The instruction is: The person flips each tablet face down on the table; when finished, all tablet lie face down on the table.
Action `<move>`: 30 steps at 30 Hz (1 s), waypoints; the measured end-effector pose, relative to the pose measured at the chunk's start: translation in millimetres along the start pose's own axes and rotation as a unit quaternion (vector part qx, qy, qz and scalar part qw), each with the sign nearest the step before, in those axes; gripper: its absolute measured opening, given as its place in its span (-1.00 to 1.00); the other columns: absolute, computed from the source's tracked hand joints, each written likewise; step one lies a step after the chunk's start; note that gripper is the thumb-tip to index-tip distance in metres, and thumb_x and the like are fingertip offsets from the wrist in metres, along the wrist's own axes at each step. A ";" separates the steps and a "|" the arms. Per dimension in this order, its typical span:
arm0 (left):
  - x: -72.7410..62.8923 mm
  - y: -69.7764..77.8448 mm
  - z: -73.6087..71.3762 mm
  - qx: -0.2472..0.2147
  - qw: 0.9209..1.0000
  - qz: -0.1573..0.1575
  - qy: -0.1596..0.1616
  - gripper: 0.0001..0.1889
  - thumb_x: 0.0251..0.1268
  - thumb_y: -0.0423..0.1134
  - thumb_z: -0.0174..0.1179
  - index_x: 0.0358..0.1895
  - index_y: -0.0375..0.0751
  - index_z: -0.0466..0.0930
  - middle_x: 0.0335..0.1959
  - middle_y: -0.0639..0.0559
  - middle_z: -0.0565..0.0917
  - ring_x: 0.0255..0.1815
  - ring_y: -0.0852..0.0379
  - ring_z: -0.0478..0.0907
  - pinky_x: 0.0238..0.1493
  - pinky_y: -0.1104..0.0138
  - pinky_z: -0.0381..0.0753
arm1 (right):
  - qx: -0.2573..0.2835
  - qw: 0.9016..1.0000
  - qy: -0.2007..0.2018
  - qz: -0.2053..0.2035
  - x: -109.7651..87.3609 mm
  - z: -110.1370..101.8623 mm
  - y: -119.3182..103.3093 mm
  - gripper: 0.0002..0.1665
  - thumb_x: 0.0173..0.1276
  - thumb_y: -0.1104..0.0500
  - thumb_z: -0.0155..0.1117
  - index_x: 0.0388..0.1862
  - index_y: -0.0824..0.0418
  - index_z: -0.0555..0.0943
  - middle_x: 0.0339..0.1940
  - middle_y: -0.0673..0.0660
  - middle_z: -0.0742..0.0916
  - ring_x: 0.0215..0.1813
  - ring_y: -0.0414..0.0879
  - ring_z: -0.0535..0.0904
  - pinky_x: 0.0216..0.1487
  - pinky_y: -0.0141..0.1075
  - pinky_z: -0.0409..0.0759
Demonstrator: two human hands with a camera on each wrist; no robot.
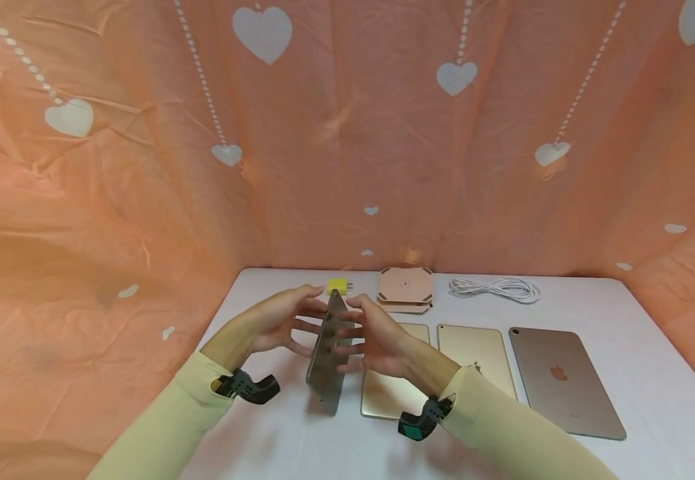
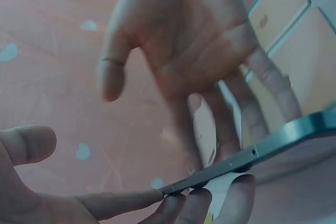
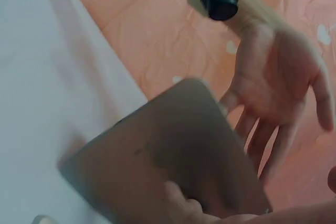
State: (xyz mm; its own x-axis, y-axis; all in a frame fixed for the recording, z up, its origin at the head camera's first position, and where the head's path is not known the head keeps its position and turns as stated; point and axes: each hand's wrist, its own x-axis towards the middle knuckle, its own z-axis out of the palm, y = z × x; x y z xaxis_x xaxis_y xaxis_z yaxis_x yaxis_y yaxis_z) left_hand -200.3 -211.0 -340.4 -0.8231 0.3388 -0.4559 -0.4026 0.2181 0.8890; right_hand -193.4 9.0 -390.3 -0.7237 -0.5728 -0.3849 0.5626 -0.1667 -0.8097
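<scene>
A grey tablet [image 1: 325, 363] stands tilted on edge just above the white table, between the two hands. The left hand [image 1: 272, 323] touches its screen side with nearly straight fingertips. On the back, the extended fingers of the right hand [image 1: 386, 343] press against it, and both thumbs stay off the tablet. In the left wrist view the tablet's thin edge [image 2: 252, 153] lies between the fingertips of the two hands. The right wrist view shows its back [image 3: 157, 145], slightly blurred, with the right fingers on it.
Right of the hands lie two gold tablets [image 1: 392, 397] and another grey tablet [image 1: 566, 380], backs up. Behind them are a yellow plug charger [image 1: 337, 286], a pink folded stand [image 1: 406, 287] and a coiled white cable [image 1: 497, 288]. An orange curtain [image 1: 335, 133] surrounds the table.
</scene>
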 end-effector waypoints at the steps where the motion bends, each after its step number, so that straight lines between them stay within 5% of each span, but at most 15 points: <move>1: -0.6 -1.2 -2.2 0.003 1.000 -0.002 0.006 -0.24 0.68 0.23 -0.03 0.52 -0.42 0.37 0.56 -0.35 0.41 0.54 -0.37 0.39 0.09 -0.14 0.80 | 0.003 1.000 0.004 0.007 0.9 -2.0 2.2 -0.02 0.58 -0.29 -0.03 0.75 0.25 0.10 0.63 0.42 0.23 0.60 0.46 0.21 0.59 0.50 0.31; 11: -6.5 -18.6 -27.1 0.024 0.998 -0.033 0.048 -0.30 0.69 0.18 0.00 0.46 -0.43 0.41 0.47 -0.30 0.48 0.36 -0.23 0.49 0.03 0.00 0.76 | 0.035 0.996 0.061 0.050 15.3 -23.1 30.4 0.15 0.56 -0.32 0.06 0.79 0.34 -0.08 0.75 0.58 0.04 0.71 0.65 0.01 0.54 0.68 0.10; 22: 6.8 -58.5 -49.8 0.000 0.995 -0.061 0.074 -0.33 0.71 0.12 0.02 0.47 -0.45 0.36 0.30 -0.26 0.52 0.15 -0.13 0.56 0.03 0.06 0.77 | -0.010 0.997 0.072 -0.018 16.1 -19.3 50.7 0.05 0.58 -0.26 -0.04 0.74 0.42 0.06 0.65 0.52 0.26 0.69 0.55 0.18 0.52 0.62 0.28; 30: 19.3 -86.9 -48.2 0.000 0.992 -0.075 0.100 -0.37 0.67 0.11 0.06 0.36 -0.46 0.44 0.10 -0.19 0.51 0.03 -0.06 0.50 -0.03 0.17 0.72 | -0.005 0.995 0.096 -0.035 14.3 -16.4 54.8 0.05 0.57 -0.24 0.03 0.72 0.45 0.08 0.61 0.49 0.24 0.64 0.51 0.17 0.49 0.59 0.36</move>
State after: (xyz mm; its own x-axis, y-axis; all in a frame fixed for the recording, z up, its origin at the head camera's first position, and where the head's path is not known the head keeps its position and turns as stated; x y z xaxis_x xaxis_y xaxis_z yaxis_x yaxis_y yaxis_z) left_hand -200.5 -267.5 -424.4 -0.8163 0.1149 -0.5660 -0.5270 0.2526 0.8114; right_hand -179.5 4.9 -447.4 -0.8243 -0.3958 -0.4047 0.5051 -0.1916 -0.8415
